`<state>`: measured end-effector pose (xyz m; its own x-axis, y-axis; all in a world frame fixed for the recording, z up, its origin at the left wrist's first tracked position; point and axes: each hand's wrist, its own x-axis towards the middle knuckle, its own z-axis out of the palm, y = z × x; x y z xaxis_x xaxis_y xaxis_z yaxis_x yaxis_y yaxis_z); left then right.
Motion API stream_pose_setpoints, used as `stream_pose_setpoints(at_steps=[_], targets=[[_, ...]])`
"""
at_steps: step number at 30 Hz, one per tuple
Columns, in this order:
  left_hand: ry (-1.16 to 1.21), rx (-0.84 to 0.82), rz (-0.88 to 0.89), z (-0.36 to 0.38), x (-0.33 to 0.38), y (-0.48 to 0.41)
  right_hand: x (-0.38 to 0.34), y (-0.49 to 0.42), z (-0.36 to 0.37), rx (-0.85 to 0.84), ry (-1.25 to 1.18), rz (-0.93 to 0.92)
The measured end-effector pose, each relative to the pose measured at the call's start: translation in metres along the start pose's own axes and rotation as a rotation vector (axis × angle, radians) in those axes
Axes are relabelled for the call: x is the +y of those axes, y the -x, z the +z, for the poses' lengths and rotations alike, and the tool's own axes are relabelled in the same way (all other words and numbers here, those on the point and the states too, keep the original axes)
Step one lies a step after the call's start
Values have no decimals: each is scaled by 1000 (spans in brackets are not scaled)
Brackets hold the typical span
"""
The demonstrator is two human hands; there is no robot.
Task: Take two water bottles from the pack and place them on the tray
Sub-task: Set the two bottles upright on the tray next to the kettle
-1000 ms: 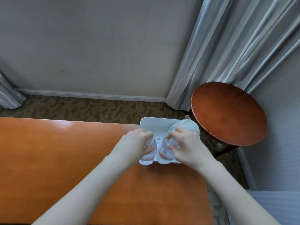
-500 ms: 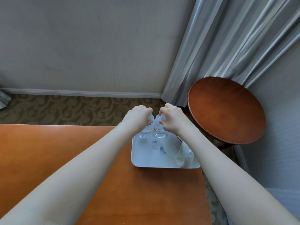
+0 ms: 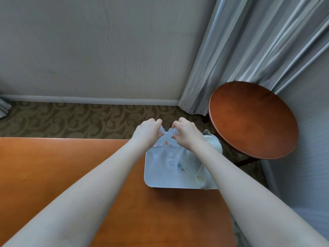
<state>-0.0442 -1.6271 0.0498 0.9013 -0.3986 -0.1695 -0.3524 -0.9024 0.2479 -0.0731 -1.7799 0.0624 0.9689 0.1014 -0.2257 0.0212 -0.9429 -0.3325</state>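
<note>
Two clear water bottles, the left bottle (image 3: 157, 146) and the right bottle (image 3: 171, 144), stand side by side at the far end of the white tray (image 3: 160, 179). The left hand (image 3: 148, 133) and right hand (image 3: 185, 134) each clasp one near the top. The tray lies on an orange wooden table (image 3: 53, 166), beside a round side table (image 3: 252, 118), patterned carpet (image 3: 80, 118) and grey curtain (image 3: 249, 41).

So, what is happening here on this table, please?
A person is setting two clear water bottles on a white tray at the right end of an orange-brown table. The left hand grips the top of the left bottle, and the right hand grips the top of the right bottle. Both bottles stand upright, side by side, at the tray's far edge. A white kettle sits on the tray beside them.
</note>
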Motion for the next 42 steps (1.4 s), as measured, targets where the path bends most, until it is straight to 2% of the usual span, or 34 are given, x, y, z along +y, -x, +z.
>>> stream_pose_setpoints(at_steps=[5, 7, 10, 13, 18, 25, 39, 42], targets=[[-124, -270, 33, -18, -3, -12, -8, -7, -6, -112, 229, -110], [-171, -303, 77, -21, -5, -14, -8, -11, -9, -119, 343, -160], [-174, -246, 101, -20, -8, -11, -6, -16, -11, -136, 390, -182], [-129, -167, 76, -15, -6, -7, -3, -16, -12, -92, 321, -133], [15, -7, -93, 2, 9, -5, -4, -12, -5, 36, 79, 40], [121, 56, -233, 7, 20, -10, -11, -12, 6, 174, -85, 189], [132, 19, -296, 5, 16, -6, -6, -10, 3, 59, -73, 252], [81, 37, -254, 3, 13, -2, -2, -9, -1, 11, -79, 251]])
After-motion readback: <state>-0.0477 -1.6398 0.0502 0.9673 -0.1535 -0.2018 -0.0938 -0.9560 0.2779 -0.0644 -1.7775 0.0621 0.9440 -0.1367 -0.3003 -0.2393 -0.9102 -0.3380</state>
